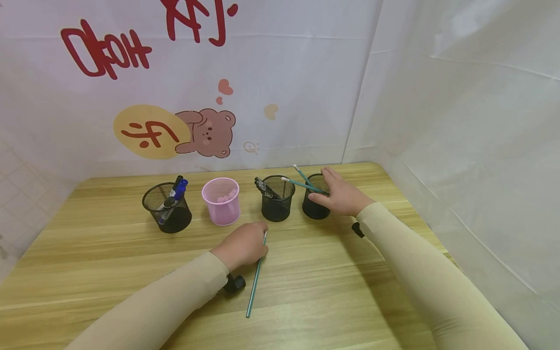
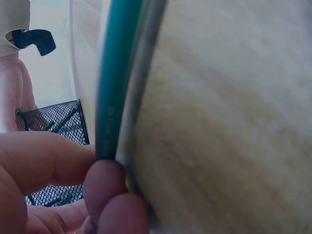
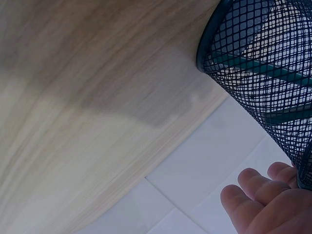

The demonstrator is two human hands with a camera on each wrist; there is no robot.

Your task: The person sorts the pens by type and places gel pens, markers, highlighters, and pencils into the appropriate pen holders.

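Note:
In the head view my left hand (image 1: 245, 244) pinches a teal pencil (image 1: 255, 287) near its white-eraser end. The pencil slants toward the front over the table; the left wrist view shows its teal shaft (image 2: 116, 83) close up, with thumb and fingertips at its end. My right hand (image 1: 345, 195) holds the rightmost black mesh pen holder (image 1: 316, 208) near its rim, thumb in front and fingers behind. Two teal pencils (image 1: 305, 184) with white erasers lean out of that holder. In the right wrist view the fingers (image 3: 263, 190) curve by the mesh rim.
Left of that holder stand another black mesh holder (image 1: 276, 209) with black pens, a pink cup (image 1: 224, 213) with pink pieces inside, and a mesh holder (image 1: 175, 221) with blue and black markers. White sheeting (image 1: 297, 97) borders the wooden table (image 1: 323, 291) behind and right.

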